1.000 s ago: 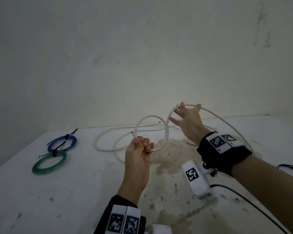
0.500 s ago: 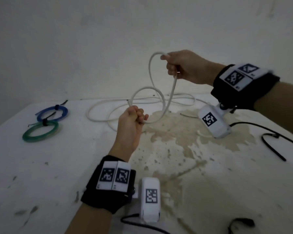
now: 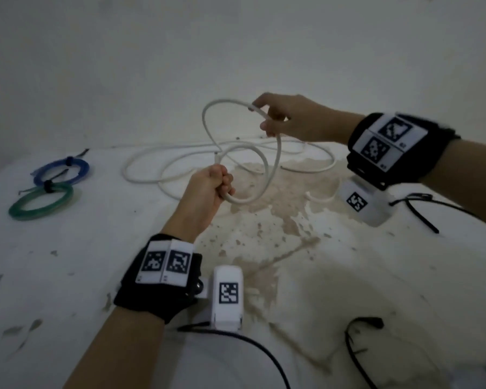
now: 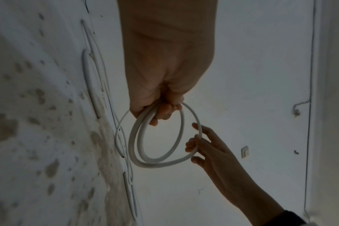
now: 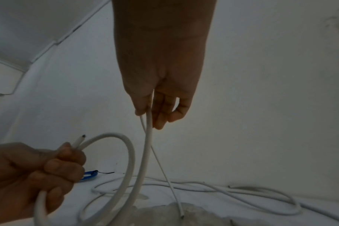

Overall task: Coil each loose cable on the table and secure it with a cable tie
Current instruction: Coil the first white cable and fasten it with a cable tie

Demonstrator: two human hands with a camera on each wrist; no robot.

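A long white cable (image 3: pixel 275 161) lies partly loose on the stained table (image 3: pixel 264 276). My left hand (image 3: pixel 216 183) grips one small loop of it in a fist, with the cable's cut end sticking up beside the thumb (image 5: pixel 80 139). My right hand (image 3: pixel 272 119) is raised above and behind the left, and pinches the cable (image 5: pixel 148 145) between thumb and fingers. It holds up a second, wider loop. In the left wrist view both loops (image 4: pixel 133 137) hang from the left hand (image 4: pixel 161 110), with the right hand (image 4: pixel 201 146) on the outer one.
A blue coil (image 3: pixel 61 171) and a green coil (image 3: pixel 41 202), each tied with a black tie, lie at the far left. Loose black cable ties lie at the right (image 3: pixel 421 209) and near the front (image 3: pixel 359 332). The rest of the white cable (image 3: pixel 152 167) sprawls along the wall.
My right hand took hold of the cable from the table and lifted it. It has now swung it back toward the left hand, forming a second loop. The left hand kept its grip.
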